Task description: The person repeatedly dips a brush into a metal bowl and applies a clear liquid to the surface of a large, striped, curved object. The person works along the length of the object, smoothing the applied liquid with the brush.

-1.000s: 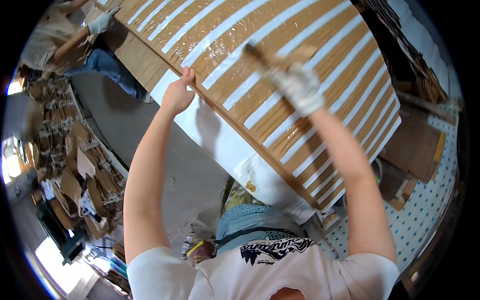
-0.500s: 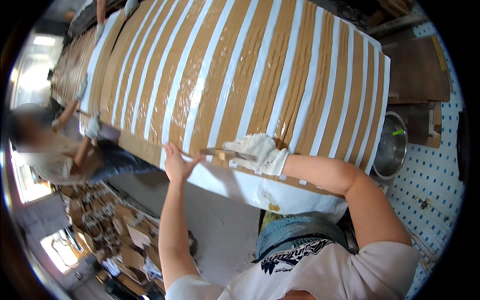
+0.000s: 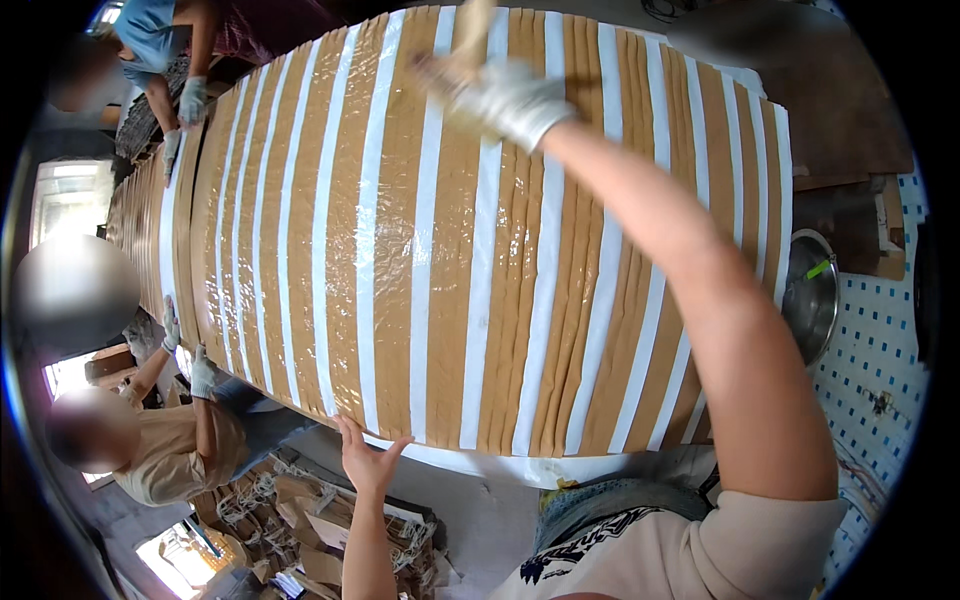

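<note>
My right hand (image 3: pixel 515 100), in a white knit glove, reaches across to the far side of the table with its fingers wrapped round a wooden-handled brush (image 3: pixel 478 30). Motion blurs the brush, and its bristles cannot be made out well. Beneath it spread long brown sheets (image 3: pixel 395 250), overlapping like steps, with a glossy wet look and white strips (image 3: pixel 422 330) between them. At the near edge my bare left hand (image 3: pixel 368 465) rests with thumb and fingers spread, fingertips against the sheet's end. White covering (image 3: pixel 500 467) hangs along that edge.
Two gloved people work at the left end: one person's hand (image 3: pixel 193 100) at the far corner, another's hand (image 3: pixel 203 372) at the near one. A metal bowl (image 3: pixel 810 290) stands right of the table. Cardboard pieces (image 3: pixel 295 515) are piled on the floor at lower left.
My right hand has swept from the near edge to the far side with the brush. My left hand stays at the near edge. The view has shifted, bringing the person at far left into view.
</note>
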`<state>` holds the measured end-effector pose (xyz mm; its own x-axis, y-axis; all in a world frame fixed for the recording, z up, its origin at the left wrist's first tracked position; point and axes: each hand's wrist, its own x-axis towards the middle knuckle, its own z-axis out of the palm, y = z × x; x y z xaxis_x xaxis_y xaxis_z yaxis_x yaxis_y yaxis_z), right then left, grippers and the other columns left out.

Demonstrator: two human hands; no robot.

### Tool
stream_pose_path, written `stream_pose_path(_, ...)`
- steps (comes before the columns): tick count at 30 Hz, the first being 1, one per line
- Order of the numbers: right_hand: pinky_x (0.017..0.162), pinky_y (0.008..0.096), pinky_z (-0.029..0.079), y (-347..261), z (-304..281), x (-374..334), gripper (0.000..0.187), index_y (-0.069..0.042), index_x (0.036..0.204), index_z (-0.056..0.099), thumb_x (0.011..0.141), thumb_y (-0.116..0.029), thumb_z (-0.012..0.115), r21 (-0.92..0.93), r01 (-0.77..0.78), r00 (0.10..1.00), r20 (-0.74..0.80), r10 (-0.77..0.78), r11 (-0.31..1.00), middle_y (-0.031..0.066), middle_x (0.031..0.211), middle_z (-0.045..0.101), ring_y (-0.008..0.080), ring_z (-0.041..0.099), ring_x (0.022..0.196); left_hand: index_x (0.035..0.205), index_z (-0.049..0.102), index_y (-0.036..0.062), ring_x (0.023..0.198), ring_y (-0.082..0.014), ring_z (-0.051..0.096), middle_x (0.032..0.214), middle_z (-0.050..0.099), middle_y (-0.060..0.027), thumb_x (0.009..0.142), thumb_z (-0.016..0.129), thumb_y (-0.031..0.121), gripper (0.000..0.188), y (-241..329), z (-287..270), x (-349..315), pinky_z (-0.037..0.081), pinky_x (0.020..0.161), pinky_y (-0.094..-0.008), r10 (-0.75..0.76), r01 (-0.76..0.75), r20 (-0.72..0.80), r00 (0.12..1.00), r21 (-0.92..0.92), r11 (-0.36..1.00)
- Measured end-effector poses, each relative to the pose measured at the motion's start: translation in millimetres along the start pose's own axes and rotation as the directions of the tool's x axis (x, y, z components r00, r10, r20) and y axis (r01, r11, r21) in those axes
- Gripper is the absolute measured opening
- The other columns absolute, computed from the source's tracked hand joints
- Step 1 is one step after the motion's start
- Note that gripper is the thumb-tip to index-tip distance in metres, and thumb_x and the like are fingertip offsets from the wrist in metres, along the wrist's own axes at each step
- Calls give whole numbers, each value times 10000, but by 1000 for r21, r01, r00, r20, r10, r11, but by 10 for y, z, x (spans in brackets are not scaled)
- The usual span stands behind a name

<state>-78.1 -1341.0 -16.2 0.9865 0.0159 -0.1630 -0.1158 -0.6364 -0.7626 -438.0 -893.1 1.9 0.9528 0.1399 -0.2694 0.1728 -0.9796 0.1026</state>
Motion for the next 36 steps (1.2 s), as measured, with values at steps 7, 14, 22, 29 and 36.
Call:
stream_pose_path(7,781,455,530,1142,-1083,12,421,-87,1000,710,915,-475,571,-327,-375,792,-599,116,868,145,957,725,315,694,880,1440,321,-144,1387,-441,381,1502,314,-372,574,926,491,1233,-6,17,-3,420,1067,-395,-1,0,-17,1000,-67,998)
stream_pose_path(14,441,329,473,154,465,-1956,189,-111,1147,548,978,-189,510,-812,325,858,38,-512,485,53,729,518,180,574,600,1394,380,-138,1398,-444,364,1499,308,-378,590,918,487,1152,4,12,59,410,1084,-393,-20,21,16,1000,-45,999)
stream_pose_path(22,356,270,404,87,1035,-3530,424,-175,771,552,1030,-473,398,-270,756,645,157,-748,596,3,553,462,135,468,430,1397,374,-136,1402,-459,341,1481,330,-386,628,866,582,1162,-89,31,133,390,1104,-411,49,-52,52,997,50,997)
stream_pose_path(29,618,341,490,693,-344,-1983,448,-139,993,637,989,-553,468,-554,-192,978,-38,206,810,48,729,576,173,600,700,1357,387,-164,1416,-482,299,1462,319,-419,644,847,605,1146,-148,101,119,346,1134,-422,71,-73,48,996,37,997)
stream_pose_path(36,738,386,565,612,935,-3828,450,-192,1321,597,879,-111,609,-569,485,827,52,-559,664,53,1069,692,247,683,934,1383,361,-174,1410,-479,315,1469,300,-426,637,836,633,1197,-269,202,80,345,1135,-413,77,-77,0,997,74,994)
